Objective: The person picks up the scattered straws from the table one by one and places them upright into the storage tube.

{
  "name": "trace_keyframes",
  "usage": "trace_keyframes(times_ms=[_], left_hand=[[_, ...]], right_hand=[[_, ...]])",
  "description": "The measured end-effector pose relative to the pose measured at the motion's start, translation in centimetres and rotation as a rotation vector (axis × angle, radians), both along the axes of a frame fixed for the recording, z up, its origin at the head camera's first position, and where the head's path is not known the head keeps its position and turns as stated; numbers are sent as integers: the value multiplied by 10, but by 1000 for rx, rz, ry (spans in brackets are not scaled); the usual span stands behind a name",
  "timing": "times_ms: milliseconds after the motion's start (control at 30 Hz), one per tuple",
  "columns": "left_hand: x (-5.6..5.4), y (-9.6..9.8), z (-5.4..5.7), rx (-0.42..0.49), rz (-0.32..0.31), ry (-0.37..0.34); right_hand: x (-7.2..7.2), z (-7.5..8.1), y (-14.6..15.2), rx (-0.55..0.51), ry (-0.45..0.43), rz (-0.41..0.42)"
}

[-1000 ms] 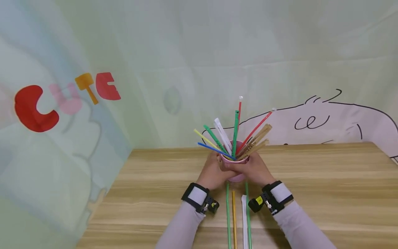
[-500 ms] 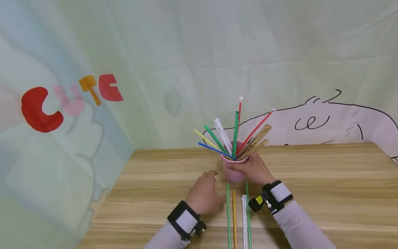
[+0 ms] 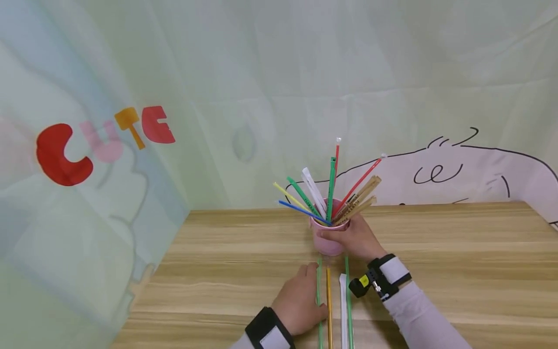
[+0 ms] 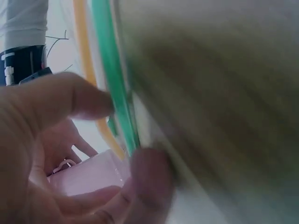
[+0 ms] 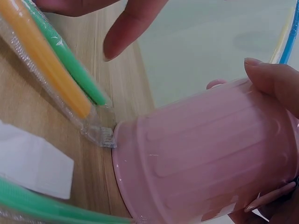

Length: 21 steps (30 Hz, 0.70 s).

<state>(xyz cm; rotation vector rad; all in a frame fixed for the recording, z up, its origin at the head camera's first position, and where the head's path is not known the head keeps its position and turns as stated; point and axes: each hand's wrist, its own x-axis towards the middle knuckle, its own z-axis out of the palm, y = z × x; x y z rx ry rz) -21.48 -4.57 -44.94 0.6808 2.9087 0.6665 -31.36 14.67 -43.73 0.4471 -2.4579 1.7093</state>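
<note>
A small pink bucket [image 3: 326, 242] stands upright on the table, filled with several straws [image 3: 311, 191]. My right hand [image 3: 362, 238] grips its upper side below the rim; the right wrist view shows fingers round the ribbed pink wall. In front of the bucket, my left hand [image 3: 300, 301] is over the leftmost green straw [image 3: 320, 335], thumb and fingers spread. In the left wrist view, thumb and a fingertip lie near that green straw [image 4: 110, 56], apart from each other. Right of it lie an orange straw [image 3: 329, 303], a white paper-wrapped straw [image 3: 343, 310] and another green straw [image 3: 349, 315].
The wooden table [image 3: 457, 271] reaches back to a pale printed curtain [image 3: 261, 121]. Straws fan out above the bucket's rim, including a red one [image 3: 357, 186] and brown ones [image 3: 357, 201]. A camera [image 3: 358, 287] sits on the right wrist close to the loose straws.
My left hand has let go of the bucket and come down and nearer to the leftmost green straw. The right hand still holds the bucket, which has stayed in place.
</note>
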Motion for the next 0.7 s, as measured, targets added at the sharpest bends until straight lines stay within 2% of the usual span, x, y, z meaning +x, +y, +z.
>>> trace_keyframes(times_ms=[233,367,467,600,700], left_hand=[[1,-3,-1,98,63,-17],[-2,-11,3,164,108,-28],[-6,-23,12,210,142,-23],[-14,-43,30,307,200,10],[-22,-58,46,466,243,-11]], right_hand=[[1,0,0,-4,-13,-3],[0,-2,0,9,-9,-7],[-1,-3,1,11,-4,-6],[-1,-2,1,10,4,3],[0,-2,1,12,6,1]])
